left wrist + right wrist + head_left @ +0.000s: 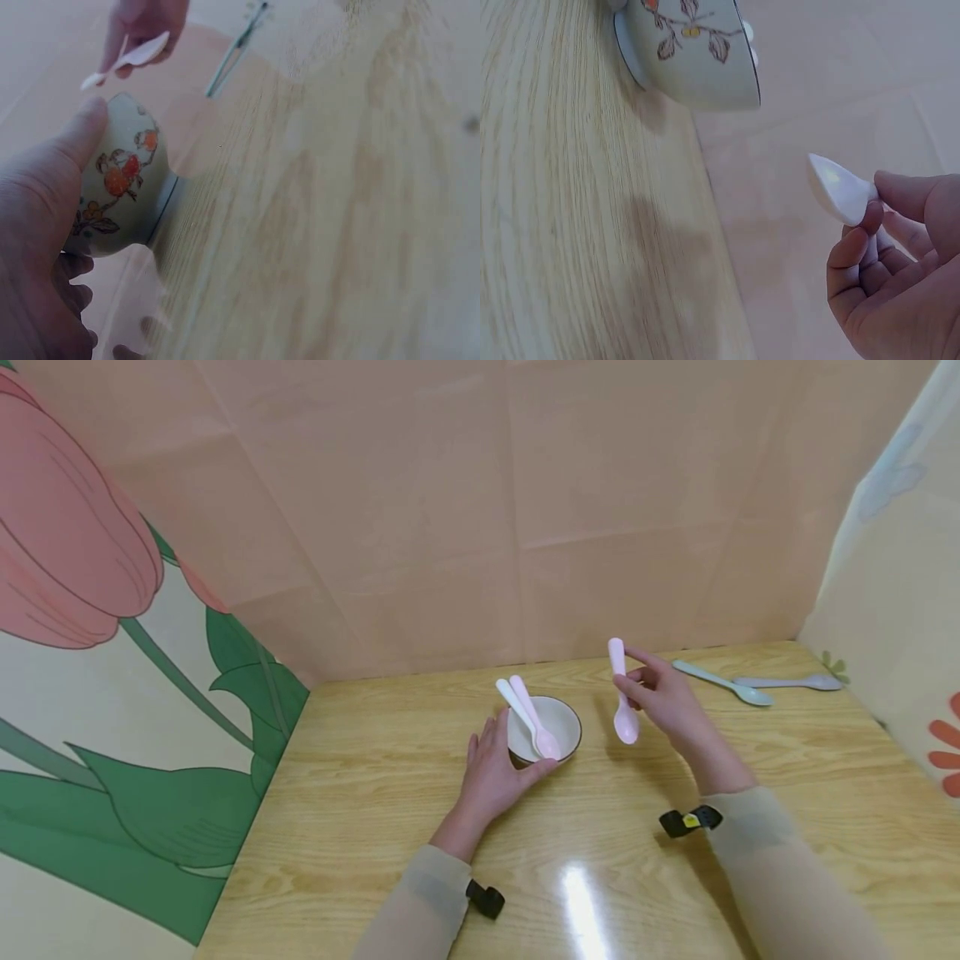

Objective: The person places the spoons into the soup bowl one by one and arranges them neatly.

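A small white bowl (pixel 562 724) with a painted flower pattern (pixel 120 180) stands on the wooden table (pixel 375 793). A white spoon (pixel 516 708) and a pink spoon (pixel 534 718) lie inside it. My left hand (pixel 495 768) cups the bowl's near-left side, thumb against its wall. To the right of the bowl, my right hand (pixel 660 693) pinches a pink spoon (pixel 621 693) by its handle above the table, scoop end down. In the right wrist view the spoon's scoop (pixel 840 187) sticks out from my fingertips, with the bowl (pixel 697 52) beyond.
Two more spoons lie at the table's far right: a pale green one (pixel 723 683) and a lilac one (pixel 791 682). Pink paper walls close the back, a tulip-printed panel (pixel 112 693) the left, and a pale panel the right.
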Tool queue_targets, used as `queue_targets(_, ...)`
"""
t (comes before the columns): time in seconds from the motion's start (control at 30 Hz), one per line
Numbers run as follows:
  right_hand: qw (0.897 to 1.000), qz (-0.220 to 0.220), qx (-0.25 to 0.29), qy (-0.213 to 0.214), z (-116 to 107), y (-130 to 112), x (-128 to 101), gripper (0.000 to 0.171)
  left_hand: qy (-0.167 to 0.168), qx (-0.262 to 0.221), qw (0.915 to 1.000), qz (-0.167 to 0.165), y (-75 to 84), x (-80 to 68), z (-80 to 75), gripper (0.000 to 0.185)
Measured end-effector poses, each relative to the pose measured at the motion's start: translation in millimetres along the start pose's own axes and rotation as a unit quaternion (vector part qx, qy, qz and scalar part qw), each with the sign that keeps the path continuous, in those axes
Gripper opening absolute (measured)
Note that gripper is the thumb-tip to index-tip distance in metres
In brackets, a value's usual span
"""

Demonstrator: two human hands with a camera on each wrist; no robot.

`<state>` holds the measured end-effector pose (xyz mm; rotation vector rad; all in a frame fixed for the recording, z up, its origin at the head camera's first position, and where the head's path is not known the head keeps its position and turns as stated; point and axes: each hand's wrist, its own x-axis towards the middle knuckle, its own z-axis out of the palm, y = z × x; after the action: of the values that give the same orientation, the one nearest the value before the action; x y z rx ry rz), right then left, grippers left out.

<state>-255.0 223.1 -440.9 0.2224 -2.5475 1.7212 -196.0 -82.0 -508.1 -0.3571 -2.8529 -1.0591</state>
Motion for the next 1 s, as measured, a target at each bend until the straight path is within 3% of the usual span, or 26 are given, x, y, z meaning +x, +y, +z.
queue_targets(0.5, 0.999, -0.027, 0.044, -0.006, 28, -16, 5, 0.073, 0.007, 0.007, 0.9999, 0.008, -1.9, 0.7, 1.1, 0.124)
queue_targets(1.0, 0.998, -0.042, 0.028, -0.028, 56, -26, 10, 0.077, 0.006, -0.002, 0.9999, 0.013, 3.9, -1.3, -3.2, 0.12)
